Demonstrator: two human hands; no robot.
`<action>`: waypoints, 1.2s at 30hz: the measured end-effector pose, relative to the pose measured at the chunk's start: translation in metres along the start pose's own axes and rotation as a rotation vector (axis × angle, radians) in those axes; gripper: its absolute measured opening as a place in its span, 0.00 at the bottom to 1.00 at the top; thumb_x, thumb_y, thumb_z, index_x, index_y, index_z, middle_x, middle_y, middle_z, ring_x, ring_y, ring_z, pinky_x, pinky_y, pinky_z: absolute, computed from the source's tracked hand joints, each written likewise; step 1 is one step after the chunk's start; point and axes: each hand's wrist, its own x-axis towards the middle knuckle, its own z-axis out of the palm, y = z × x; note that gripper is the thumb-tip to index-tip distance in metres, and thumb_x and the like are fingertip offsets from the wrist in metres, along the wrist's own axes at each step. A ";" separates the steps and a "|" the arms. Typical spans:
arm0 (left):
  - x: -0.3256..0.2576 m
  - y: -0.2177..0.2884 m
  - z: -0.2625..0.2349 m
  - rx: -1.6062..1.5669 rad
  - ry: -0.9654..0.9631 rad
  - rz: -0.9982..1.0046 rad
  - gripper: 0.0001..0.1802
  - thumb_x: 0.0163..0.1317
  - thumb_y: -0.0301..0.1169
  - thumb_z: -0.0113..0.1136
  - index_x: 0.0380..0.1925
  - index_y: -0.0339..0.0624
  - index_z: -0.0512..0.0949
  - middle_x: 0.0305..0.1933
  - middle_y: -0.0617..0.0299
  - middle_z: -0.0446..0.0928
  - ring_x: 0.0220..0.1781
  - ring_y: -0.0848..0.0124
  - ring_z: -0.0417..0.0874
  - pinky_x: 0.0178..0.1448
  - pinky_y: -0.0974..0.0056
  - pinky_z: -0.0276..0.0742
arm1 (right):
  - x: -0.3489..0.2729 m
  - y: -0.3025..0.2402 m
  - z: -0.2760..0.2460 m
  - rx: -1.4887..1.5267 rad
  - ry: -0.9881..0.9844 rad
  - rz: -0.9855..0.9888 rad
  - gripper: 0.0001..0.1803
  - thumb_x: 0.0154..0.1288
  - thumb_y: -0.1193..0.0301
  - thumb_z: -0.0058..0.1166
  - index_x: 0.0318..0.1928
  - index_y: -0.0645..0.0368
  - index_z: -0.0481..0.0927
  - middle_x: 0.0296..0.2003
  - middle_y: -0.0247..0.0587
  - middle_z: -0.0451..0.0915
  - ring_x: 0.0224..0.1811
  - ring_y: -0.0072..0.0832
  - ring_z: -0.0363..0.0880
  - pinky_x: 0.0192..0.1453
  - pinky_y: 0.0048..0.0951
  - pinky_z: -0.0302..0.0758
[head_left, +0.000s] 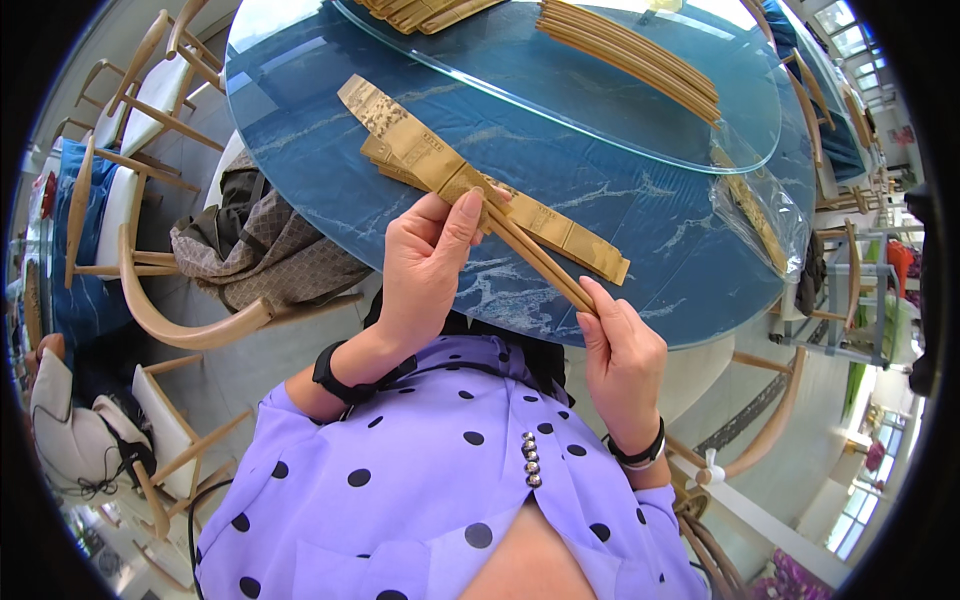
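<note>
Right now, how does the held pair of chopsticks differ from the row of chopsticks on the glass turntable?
The held pair runs into a gold sleeve at one end; the row looks bare. The held pair is between the left hand and right hand; the row lies on the turntable. The held pair seems to be two sticks; the row has several, side by side. Both are slim and brown.

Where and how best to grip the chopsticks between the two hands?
Probably the lower ends, pinched from the right, where the right hand is: the slim chopsticks slope down rightward, and the left hand covers their upper ends at the gold sleeve.
</note>
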 end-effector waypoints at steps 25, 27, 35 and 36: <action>-0.003 -0.007 0.005 -0.054 -0.072 -0.061 0.17 0.79 0.39 0.54 0.45 0.36 0.84 0.28 0.70 0.78 0.25 0.87 0.63 0.29 0.77 0.57 | -0.003 -0.004 0.012 0.035 0.019 0.044 0.20 0.72 0.70 0.59 0.62 0.60 0.80 0.26 0.41 0.72 0.22 0.36 0.73 0.27 0.36 0.70; 0.001 -0.010 0.004 -0.026 -0.055 -0.003 0.18 0.80 0.39 0.52 0.45 0.36 0.84 0.26 0.71 0.76 0.22 0.88 0.59 0.25 0.77 0.51 | -0.003 -0.005 0.012 0.047 0.017 0.049 0.20 0.71 0.70 0.60 0.61 0.60 0.80 0.26 0.41 0.72 0.22 0.36 0.73 0.27 0.36 0.70; 0.006 0.005 -0.014 0.000 0.121 0.096 0.17 0.80 0.38 0.53 0.45 0.36 0.84 0.25 0.71 0.74 0.22 0.87 0.59 0.24 0.76 0.50 | -0.004 0.023 -0.012 0.144 -0.091 0.088 0.17 0.70 0.68 0.62 0.55 0.60 0.83 0.27 0.41 0.76 0.23 0.35 0.75 0.27 0.34 0.71; 0.004 0.005 -0.015 0.017 0.107 0.097 0.17 0.80 0.38 0.53 0.45 0.36 0.84 0.25 0.71 0.74 0.22 0.87 0.60 0.24 0.76 0.50 | -0.007 0.027 -0.012 0.104 -0.077 0.063 0.16 0.71 0.67 0.62 0.55 0.60 0.83 0.27 0.41 0.76 0.23 0.36 0.75 0.28 0.34 0.71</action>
